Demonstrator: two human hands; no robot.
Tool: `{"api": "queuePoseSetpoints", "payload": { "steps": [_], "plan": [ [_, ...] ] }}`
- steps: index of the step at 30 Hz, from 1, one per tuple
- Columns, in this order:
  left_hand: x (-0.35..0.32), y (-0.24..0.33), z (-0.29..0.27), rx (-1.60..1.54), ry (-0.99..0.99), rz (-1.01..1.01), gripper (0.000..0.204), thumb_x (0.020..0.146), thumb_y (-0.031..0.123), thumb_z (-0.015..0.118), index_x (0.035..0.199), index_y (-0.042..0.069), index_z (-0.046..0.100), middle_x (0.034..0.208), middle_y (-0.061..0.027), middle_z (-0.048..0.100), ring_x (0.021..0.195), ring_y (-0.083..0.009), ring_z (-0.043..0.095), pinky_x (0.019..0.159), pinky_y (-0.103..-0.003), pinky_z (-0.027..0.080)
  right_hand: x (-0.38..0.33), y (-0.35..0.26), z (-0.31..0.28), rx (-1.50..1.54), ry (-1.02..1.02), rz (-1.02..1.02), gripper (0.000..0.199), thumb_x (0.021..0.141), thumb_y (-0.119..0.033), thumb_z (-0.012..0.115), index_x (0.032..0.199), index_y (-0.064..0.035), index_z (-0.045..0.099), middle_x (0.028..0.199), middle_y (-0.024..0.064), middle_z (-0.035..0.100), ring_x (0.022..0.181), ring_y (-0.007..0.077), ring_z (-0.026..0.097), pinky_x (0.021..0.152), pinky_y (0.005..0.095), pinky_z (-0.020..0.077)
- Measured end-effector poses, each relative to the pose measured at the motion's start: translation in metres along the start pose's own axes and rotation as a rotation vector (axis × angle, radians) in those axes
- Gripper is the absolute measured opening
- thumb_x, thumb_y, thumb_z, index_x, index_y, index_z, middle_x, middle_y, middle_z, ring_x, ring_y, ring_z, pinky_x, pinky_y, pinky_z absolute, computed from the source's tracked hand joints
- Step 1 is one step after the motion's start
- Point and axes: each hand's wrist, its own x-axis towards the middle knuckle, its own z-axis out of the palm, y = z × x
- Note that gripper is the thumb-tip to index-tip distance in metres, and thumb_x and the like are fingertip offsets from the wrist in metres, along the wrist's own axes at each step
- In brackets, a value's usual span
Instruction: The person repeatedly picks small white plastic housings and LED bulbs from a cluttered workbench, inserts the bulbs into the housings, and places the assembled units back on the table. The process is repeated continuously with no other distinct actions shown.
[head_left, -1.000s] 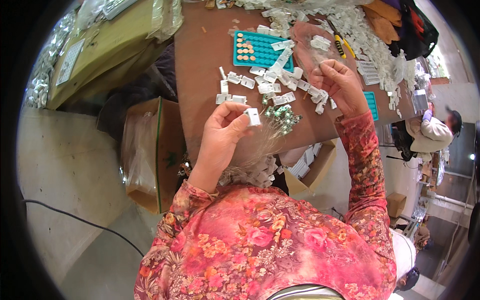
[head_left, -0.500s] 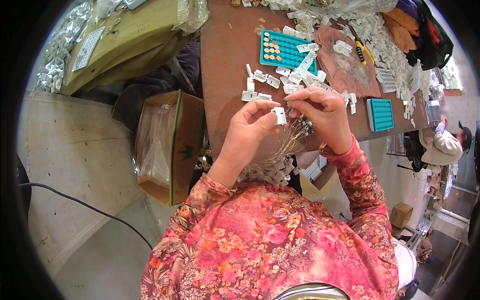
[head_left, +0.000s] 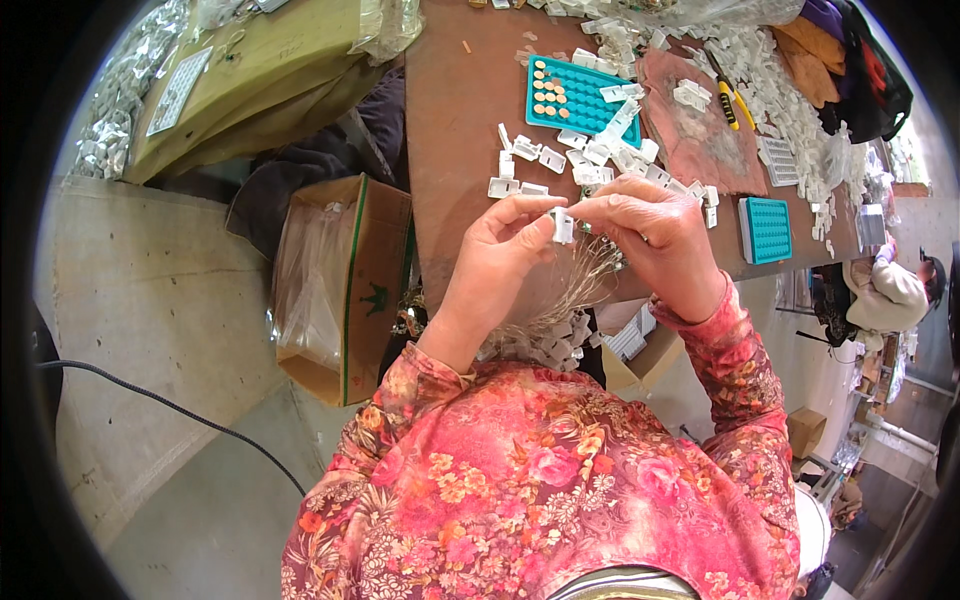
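Both hands (head_left: 580, 245) pinched on small white plastic piece (head_left: 563, 225), apparently a housing.

You sit at a brown wooden worktable (head_left: 455, 120) that runs up and to your right; below it on your left lies a pale grey concrete floor (head_left: 150, 300), crossed by a thin black cable (head_left: 180, 410); an open brown cardboard box lined with clear plastic (head_left: 340, 285) stands against the table's edge; daylight brightens the far right.
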Motion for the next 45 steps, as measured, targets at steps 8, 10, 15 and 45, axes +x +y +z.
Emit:
{"api": "queuePoseSetpoints", "payload": {
  "steps": [8,10,15,45],
  "plan": [
    [0.002,-0.001,-0.006,-0.021,-0.037,-0.016,0.025,0.1,0.01,0.052,0.122,0.0,0.056,0.118,-0.0071,0.06,0.105,-0.0127,0.06,0.091,-0.034,0.053,-0.001,-0.009,0.0,0.006,-0.003,0.059,0.018,0.079,0.007,0.067,0.093,-0.0025,0.071,0.084,0.0088,0.066,0.076,0.0197,0.064,0.065,0.0301,0.0509],
    [0.002,-0.001,-0.005,-0.014,-0.047,0.001,0.025,0.1,0.01,0.052,0.122,0.0,0.056,0.118,-0.0071,0.06,0.104,-0.0124,0.06,0.09,-0.033,0.053,-0.001,-0.008,-0.001,-0.018,-0.03,0.045,0.016,0.079,0.006,0.068,0.093,-0.0024,0.071,0.084,0.0087,0.066,0.076,0.0198,0.064,0.066,0.0301,0.051],
    [0.001,-0.001,-0.007,-0.018,-0.047,-0.018,0.026,0.099,0.011,0.053,0.123,0.0,0.055,0.116,-0.0065,0.061,0.103,-0.0116,0.06,0.09,-0.032,0.053,-0.002,-0.003,0.006,0.015,0.052,-0.03,0.012,0.08,-0.002,0.07,0.091,-0.0057,0.069,0.083,0.0095,0.064,0.075,0.027,0.065,0.064,0.0333,0.0521],
    [0.002,0.0,-0.008,0.024,-0.09,-0.023,0.023,0.097,0.009,0.056,0.117,-0.001,0.06,0.11,-0.0072,0.064,0.098,-0.0134,0.063,0.084,-0.032,0.055,-0.012,-0.006,0.015,-0.12,0.03,-0.031,0.013,0.082,0.002,0.064,0.092,-0.0018,0.057,0.083,0.0114,0.06,0.073,0.0306,0.063,0.062,0.036,0.0509]
  ]
}}
